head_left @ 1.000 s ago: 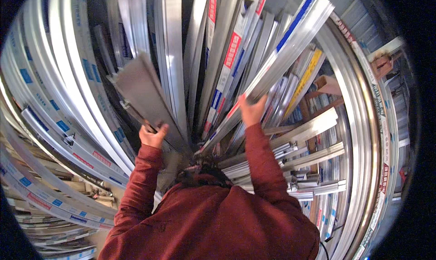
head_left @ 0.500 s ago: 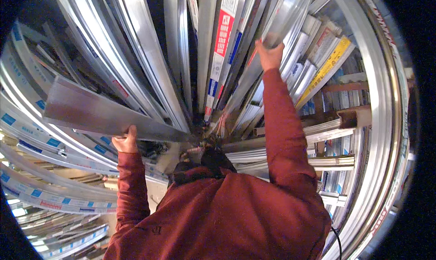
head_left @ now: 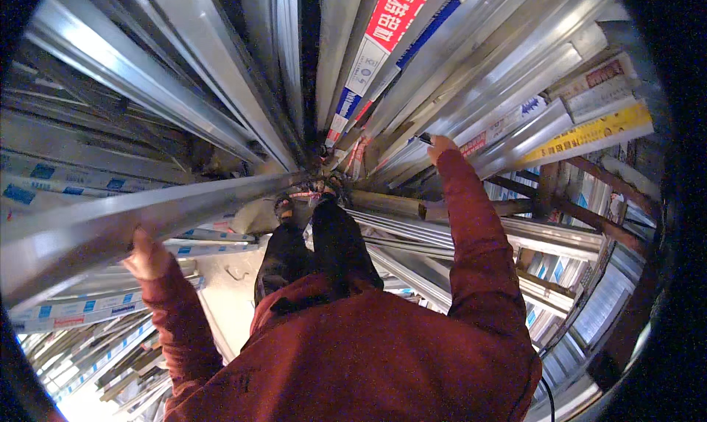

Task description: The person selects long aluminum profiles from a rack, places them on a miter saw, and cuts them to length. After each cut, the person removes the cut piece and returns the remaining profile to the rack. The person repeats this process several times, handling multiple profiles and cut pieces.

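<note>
My left hand (head_left: 147,256) grips a wide, silvery-grey metal profile (head_left: 195,199) from its near side. This profile leans out to the left, its lower end close to my feet. My right hand (head_left: 440,149) is closed beside the long metal profiles on the right (head_left: 508,61). A small dark thing shows at its fingertips, but I cannot make out what it is or whether the fingers also grip a profile edge. In the middle, a profile with a red, white and blue label (head_left: 366,68) stands among the others.
Bare metal profiles (head_left: 213,46) stand tightly together ahead and to the left. A yellow-labelled profile (head_left: 589,137) leans at the right, above racks of stacked profiles (head_left: 549,238). Blue-marked wrapped lengths (head_left: 81,304) lie at the left. Pale floor (head_left: 234,282) shows beside my legs.
My left hand has moved left and lower with the wide profile, which tilts further out. My right hand has come down along the right-hand profiles. My view has shifted, showing my legs and feet.
</note>
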Demonstrator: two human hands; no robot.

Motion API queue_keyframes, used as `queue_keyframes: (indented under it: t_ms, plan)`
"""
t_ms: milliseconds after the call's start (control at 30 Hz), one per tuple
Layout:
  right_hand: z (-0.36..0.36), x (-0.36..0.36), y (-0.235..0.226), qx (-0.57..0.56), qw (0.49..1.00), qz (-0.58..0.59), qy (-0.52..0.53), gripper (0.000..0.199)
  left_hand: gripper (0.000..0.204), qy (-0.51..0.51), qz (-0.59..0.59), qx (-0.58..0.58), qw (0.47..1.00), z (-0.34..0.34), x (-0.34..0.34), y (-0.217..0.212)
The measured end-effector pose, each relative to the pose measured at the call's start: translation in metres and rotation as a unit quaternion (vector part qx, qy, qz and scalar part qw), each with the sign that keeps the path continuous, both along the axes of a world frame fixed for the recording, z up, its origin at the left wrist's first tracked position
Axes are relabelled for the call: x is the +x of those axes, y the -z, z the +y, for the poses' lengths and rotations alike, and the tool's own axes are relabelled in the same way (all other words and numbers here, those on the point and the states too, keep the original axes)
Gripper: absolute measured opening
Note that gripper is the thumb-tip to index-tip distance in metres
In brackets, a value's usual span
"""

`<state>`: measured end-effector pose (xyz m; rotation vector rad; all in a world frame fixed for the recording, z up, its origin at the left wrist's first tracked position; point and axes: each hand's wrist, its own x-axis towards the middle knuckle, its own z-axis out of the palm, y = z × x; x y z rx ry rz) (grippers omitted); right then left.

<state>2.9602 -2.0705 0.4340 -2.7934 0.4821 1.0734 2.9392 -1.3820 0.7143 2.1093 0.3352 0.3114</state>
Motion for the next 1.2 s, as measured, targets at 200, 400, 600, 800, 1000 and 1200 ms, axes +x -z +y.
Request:
queue_keyframes:
  t_ms: [200, 400, 600, 800, 1000, 1200]
  plan:
    - [0.009, -0.010, 0.044, -0.017, 0.999, 0.041, 0.004, 0.042, 0.049, -0.014, -0.099, -0.084, 0.991, -0.001, 0.010, -0.002]
    - [0.006, -0.007, 0.070, -0.079, 0.993, 0.085, -0.011, 0.041, 0.041, -0.002, -0.098, -0.309, 0.946, -0.017, 0.022, -0.018]
    - [0.020, -0.013, 0.066, -0.078, 0.965, 0.098, -0.229, 0.022, 0.039, 0.010, -0.103, -0.316, 0.943, -0.016, 0.022, -0.017]
    - [0.036, -0.015, 0.064, 0.074, 0.976, 0.065, -0.196, 0.026, 0.035, 0.012, -0.092, -0.330, 0.939, -0.010, 0.018, -0.021]
    - [0.056, 0.019, 0.015, 0.074, 0.974, 0.040, -0.213, 0.028, 0.037, -0.056, -0.109, -0.331, 0.936, -0.009, 0.014, -0.014]
    - [0.061, 0.060, 0.047, 0.037, 0.976, -0.012, -0.215, 0.028, 0.044, -0.041, -0.109, -0.294, 0.949, 0.003, 0.008, -0.012]
